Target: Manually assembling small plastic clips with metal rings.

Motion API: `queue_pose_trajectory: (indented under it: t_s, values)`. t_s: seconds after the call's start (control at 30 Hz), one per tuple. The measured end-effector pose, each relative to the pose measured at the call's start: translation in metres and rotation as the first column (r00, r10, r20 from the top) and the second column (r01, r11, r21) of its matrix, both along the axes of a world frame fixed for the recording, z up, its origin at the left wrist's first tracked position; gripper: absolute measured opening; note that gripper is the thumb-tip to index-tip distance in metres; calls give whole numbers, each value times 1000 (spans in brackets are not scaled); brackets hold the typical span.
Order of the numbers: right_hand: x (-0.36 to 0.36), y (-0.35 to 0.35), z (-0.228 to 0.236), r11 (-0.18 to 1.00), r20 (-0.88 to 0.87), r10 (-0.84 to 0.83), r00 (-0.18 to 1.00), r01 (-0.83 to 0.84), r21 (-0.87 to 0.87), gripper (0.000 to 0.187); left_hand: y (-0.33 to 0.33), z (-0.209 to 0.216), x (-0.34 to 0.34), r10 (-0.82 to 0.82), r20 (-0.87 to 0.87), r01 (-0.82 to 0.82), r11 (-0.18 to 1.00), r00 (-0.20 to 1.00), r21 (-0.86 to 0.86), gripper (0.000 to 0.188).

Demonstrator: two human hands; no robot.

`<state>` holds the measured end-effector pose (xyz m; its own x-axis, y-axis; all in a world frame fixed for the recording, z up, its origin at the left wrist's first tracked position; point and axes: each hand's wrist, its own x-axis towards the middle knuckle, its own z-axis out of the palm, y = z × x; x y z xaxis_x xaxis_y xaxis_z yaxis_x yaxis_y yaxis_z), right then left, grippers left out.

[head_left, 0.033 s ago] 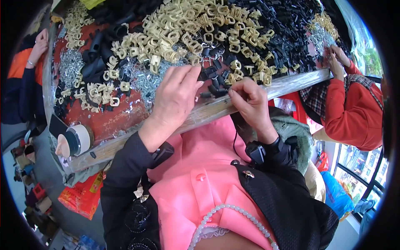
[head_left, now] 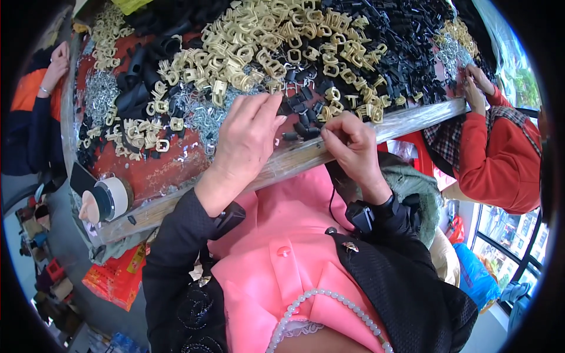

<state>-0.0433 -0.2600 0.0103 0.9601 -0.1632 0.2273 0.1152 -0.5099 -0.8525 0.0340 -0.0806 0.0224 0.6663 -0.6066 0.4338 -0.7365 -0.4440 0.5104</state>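
Note:
My left hand hangs over the near edge of the work table, its fingers closed together and pointing at a cluster of small black plastic pieces. What its fingertips hold, if anything, I cannot make out. Just to the right, my right hand is pinched, thumb against forefinger, above the wooden table edge. Whatever sits in that pinch is too small to name. Cream-coloured plastic buckle-like loops form a large heap beyond both hands. Beside my left hand lie small silvery metal hooks.
More black parts cover the far right. A round tape-like roll and a dark flat slab stand at the near left corner. One person's hands are at the left; another person in a red sleeve works at the right.
My right hand has shifted very slightly left. My left hand looks almost still, and the heaps stay where they were.

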Motion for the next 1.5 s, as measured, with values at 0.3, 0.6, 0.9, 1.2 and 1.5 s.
queue_pose_trajectory:
  t_s: [0.3,0.6,0.9,1.2,1.5]
  values:
    - [-3,8,3,997,-15,44,999,-43,58,6,22,-2,-10,-463,-876,-488,738,136,-466,27]
    - [0,28,15,991,18,134,991,-134,12,7,39,-4,-23,-628,-778,-596,635,-26,-492,28]
    - [15,62,24,931,187,328,926,-283,-230,10,46,-7,-36,-643,-765,-558,646,-31,-520,29]
    - [13,61,30,839,16,425,905,-387,-384,14,49,-12,-43,-559,-829,-442,743,4,-503,29]
    - [19,52,27,841,-1,446,895,-420,-341,10,45,-14,-39,-543,-838,-450,762,-50,-466,29]
